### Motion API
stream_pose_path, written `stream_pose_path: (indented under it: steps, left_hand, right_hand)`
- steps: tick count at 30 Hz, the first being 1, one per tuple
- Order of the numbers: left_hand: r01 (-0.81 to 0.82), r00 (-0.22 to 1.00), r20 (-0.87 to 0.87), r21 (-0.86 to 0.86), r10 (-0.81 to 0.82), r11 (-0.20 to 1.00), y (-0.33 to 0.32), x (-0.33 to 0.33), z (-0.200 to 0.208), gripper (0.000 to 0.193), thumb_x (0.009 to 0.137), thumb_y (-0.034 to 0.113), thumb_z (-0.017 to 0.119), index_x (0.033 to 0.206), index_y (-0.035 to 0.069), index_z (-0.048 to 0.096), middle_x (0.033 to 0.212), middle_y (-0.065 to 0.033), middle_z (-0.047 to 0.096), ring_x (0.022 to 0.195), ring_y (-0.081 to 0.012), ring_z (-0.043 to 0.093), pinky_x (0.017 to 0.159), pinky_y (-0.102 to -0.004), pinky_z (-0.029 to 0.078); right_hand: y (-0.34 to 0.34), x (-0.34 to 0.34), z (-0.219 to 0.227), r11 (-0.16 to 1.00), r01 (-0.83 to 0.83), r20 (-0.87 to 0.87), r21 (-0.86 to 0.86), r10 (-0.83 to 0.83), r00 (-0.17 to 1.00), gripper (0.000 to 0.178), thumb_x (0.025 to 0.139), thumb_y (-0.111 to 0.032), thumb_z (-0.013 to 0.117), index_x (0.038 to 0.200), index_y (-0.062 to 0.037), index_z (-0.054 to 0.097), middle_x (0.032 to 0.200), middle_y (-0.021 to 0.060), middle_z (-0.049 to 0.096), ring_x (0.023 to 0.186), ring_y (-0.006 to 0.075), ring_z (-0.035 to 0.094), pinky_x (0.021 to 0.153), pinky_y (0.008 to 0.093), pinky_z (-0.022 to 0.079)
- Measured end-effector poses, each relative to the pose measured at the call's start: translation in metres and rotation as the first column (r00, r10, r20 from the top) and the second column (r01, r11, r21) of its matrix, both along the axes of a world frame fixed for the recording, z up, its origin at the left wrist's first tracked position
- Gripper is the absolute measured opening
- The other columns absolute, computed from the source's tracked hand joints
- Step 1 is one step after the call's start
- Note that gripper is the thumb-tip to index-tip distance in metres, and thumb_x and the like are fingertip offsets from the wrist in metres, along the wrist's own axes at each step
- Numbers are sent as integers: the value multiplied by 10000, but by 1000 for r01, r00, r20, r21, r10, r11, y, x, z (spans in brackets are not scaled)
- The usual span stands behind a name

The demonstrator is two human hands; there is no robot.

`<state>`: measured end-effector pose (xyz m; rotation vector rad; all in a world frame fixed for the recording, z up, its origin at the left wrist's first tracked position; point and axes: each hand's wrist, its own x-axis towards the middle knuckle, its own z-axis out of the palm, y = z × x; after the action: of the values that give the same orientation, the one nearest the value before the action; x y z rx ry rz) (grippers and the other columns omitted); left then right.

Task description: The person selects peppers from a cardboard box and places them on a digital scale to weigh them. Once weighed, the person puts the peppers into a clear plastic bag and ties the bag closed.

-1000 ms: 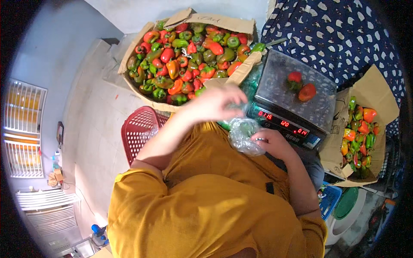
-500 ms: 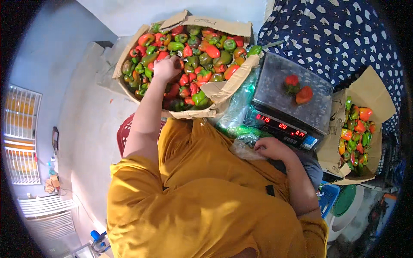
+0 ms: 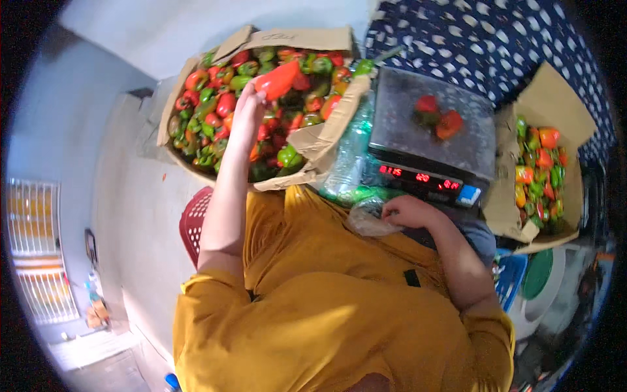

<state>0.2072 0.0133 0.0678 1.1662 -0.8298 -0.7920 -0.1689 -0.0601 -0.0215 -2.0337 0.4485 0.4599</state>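
In my left hand (image 3: pixel 248 108) is a red pepper (image 3: pixel 277 80), raised above the large cardboard box (image 3: pixel 290 178) full of red, green and mixed-colour peppers (image 3: pixel 225 104). My right hand (image 3: pixel 410 212) rests at my lap, fingers closed on a crumpled clear plastic bag (image 3: pixel 371 219). Ahead of that hand stands a digital scale (image 3: pixel 431 153) with its red display lit. On its dark plate lie a red pepper (image 3: pixel 449 124) and, touching it, a second pepper (image 3: pixel 426 104), red at one end and dark green at the other.
To the right, a smaller open cardboard box (image 3: pixel 555 114) holds more peppers. Green plastic bags (image 3: pixel 353 163) lie between the large box and the scale. A navy patterned cloth (image 3: pixel 470 39) hangs behind the scale. A red perforated plastic seat (image 3: pixel 194 225) shows at my left.
My left hand has come up out of the peppers in the large box with a red pepper in it. My right hand stays at the bag. The whole view has shifted slightly.
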Motion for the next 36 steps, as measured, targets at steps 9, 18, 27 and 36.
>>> stream_pose_path:
  steps: [9, 18, 27, 36]
  left_hand:
    - [480, 525, 656, 296, -541, 825, -57, -173, 8, 472, 765, 111, 605, 1213, 60, 466, 1104, -156, 607, 1038, -261, 597, 891, -349, 445]
    - [186, 598, 709, 329, -372, 926, -98, -181, -43, 473, 800, 150, 623, 1234, 4, 502, 1097, -180, 561, 765, -233, 613, 716, -334, 502]
    - [138, 756, 631, 105, -173, 985, -75, -192, -9, 336, 823, 68, 619, 1149, 41, 544, 1033, -48, 487, 775, -92, 481, 675, -219, 426]
    - [143, 761, 638, 14, -119, 990, -54, -196, -1, 236, 826, 22, 588, 1062, 36, 578, 981, -29, 500, 789, -103, 464, 727, -232, 415]
  right_hand:
    - [-2, 2, -11, 997, -67, 45, -29, 68, 997, 192, 757, -179, 619, 884, -47, 674, 798, 118, 663, 735, 215, 635, 659, 352, 480]
    - [0, 2, -27, 995, -88, 207, -48, 96, 974, 178, 753, -178, 615, 875, -70, 686, 813, 133, 666, 730, 252, 630, 663, 372, 481]
    - [-1, 2, -24, 995, -99, 197, -4, 98, 976, 204, 730, -127, 644, 923, -85, 696, 848, 96, 685, 768, 237, 635, 694, 360, 485]
    - [-2, 2, -19, 998, -55, 157, 13, 52, 986, 235, 709, -64, 635, 933, -94, 701, 870, 89, 690, 786, 223, 645, 692, 345, 495]
